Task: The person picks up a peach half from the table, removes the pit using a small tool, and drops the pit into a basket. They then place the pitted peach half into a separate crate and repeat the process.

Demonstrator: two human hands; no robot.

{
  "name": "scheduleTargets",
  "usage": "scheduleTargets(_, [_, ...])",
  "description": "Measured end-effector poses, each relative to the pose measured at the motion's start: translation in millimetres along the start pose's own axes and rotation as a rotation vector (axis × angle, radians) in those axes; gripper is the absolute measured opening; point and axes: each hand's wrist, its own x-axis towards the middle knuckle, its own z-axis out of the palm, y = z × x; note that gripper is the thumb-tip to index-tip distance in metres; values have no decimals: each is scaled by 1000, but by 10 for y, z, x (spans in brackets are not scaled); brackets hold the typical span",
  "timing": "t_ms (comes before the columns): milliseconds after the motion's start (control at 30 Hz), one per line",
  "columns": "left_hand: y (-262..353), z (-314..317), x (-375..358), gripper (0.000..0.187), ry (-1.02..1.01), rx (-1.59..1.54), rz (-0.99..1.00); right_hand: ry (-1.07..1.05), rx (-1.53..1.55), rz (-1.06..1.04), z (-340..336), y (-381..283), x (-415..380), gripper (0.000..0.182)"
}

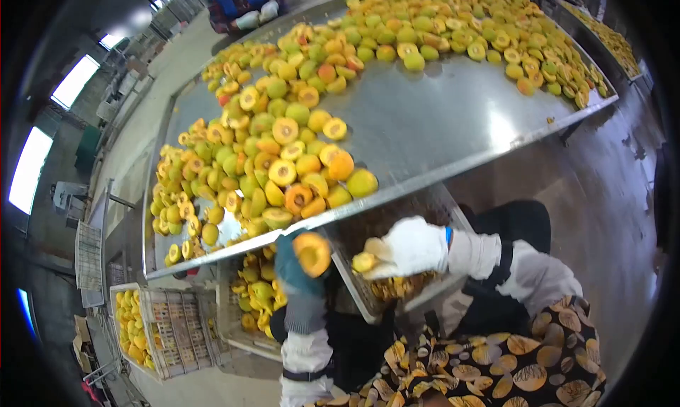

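The left hand (299, 264) grasps a halved fruit (312, 254), the right hand (412, 247) apparently a yellow piece (364, 262)

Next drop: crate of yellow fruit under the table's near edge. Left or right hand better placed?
Left, I'd say. The left hand has a cut fruit half right beside that crate. The right hand holds a yellow piece over the scrap crate, farther across.

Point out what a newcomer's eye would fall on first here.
Probably the heap of yellow-orange fruit, many halved, spread over the metal table. Next, by its near edge, the teal-gloved left hand with a large orange half, and the white-gloved right hand holding a smaller yellow piece.
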Motion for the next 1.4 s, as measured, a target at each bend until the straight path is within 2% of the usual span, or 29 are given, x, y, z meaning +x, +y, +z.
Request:
scheduleTargets(33, [-141, -269, 110, 38, 89, -83, 11, -66, -40, 88, 59, 57, -4, 45])
scheduleTargets(67, [-3, -514, 204, 38, 162, 579, 237, -124, -82, 187, 129, 156, -2, 46])
scheduleTargets(100, [254, -597, 325, 36, 47, 929, 250, -192, -135, 283, 203, 267, -27, 46])
scheduleTargets(133, [283, -632, 357, 35, 146, 1290, 356, -265, -176, 385, 282, 332, -43, 47])
scheduleTargets(200, [477, -365, 562, 40, 141, 1483, 605, -375, -105, 456, 316, 374, -15, 47])
scheduleTargets(233, [479, -208, 740, 44, -3, 1454, 619, -444, 149, 550, 321, 362, 47, 47])
scheduleTargets(267, [387, -55, 891, 51, -118, 1484, 666, -304, -26, 355, 402, 378, 10, 48])
scheduleTargets(333, [174, 161, 1123, 52, -486, 1563, 496, -250, -60, 356, 335, 297, -25, 50])
scheduleTargets(400, [236, 287, 1277, 51, -614, 1667, 476, -244, -14, 408, 267, 297, -37, 51])
scheduleTargets(467, [111, 197, 1381, 49, -592, 1641, 524, -215, 60, 423, 17, 211, -80, 54])
scheduleTargets(533, [51, 118, 1483, 48, -544, 1505, 559, -26, 211, 416, -30, 224, -70, 54])
scheduleTargets(567, [0, 15, 1518, 48, -512, 1447, 554, 250, 324, 251, 66, 337, 0, 53])
scheduleTargets(600, [-81, 11, 1542, 45, -392, 1164, 531, 513, 447, 91, 24, 284, 70, 51])
scheduleTargets(633, [-234, 30, 1442, 39, -179, 647, 461, 383, 763, 407, -30, 230, 48, 48])
scheduleTargets(667, [2, 165, 1266, 30, -175, 449, 360, 207, 1068, 736, -353, 56, 22, 45])
scheduleTargets(700, [178, 406, 1056, 24, -129, 182, 190, 301, 1059, 555, -382, 62, 13, 43])
scheduleTargets(733, [48, 474, 1013, 28, -182, 719, 1008, 399, 1035, 372, -394, 92, -8, 42])
scheduleTargets(800, [131, 904, 711, 35, -305, 162, 575, 415, 1105, 406, -412, 15, 9, 40])
scheduleTargets(833, [200, 1132, 585, 39, -313, -163, 335, 414, 885, 439, -431, -14, 13, 40])
scheduleTargets(867, [333, 1239, 470, 43, -366, -522, 7, 430, 757, 428, -394, 10, -3, 40])
scheduleTargets(900, [453, 1293, 362, 44, -369, -575, -102, 450, 627, 415, -358, 54, -31, 40])
scheduleTargets(967, [321, 1331, 322, 45, -336, -232, 165, 505, 469, 370, -284, 139, -87, 42])
scheduleTargets(1000, [233, 1340, 326, 46, -322, -56, 299, 400, 618, 445, -344, 104, -103, 43])
scheduleTargets(1033, [166, 1286, 404, 47, -352, -432, 6, 290, 763, 518, -478, 20, -133, 43])
scheduleTargets(1100, [93, 1326, 393, 47, -327, -510, -10, 113, 973, 627, -605, -58, -169, 47])
scheduleTargets(1133, [83, 1350, 371, 47, -315, -550, -19, 142, 941, 640, -589, -52, -168, 47])
scheduleTargets(1233, [101, 1374, 305, 43, -289, -309, 63, 255, 781, 609, -510, -14, -154, 50])
scheduleTargets(1400, [269, 1476, 192, 49, -146, -452, -36, 318, 595, 519, -326, 12, -121, 52])
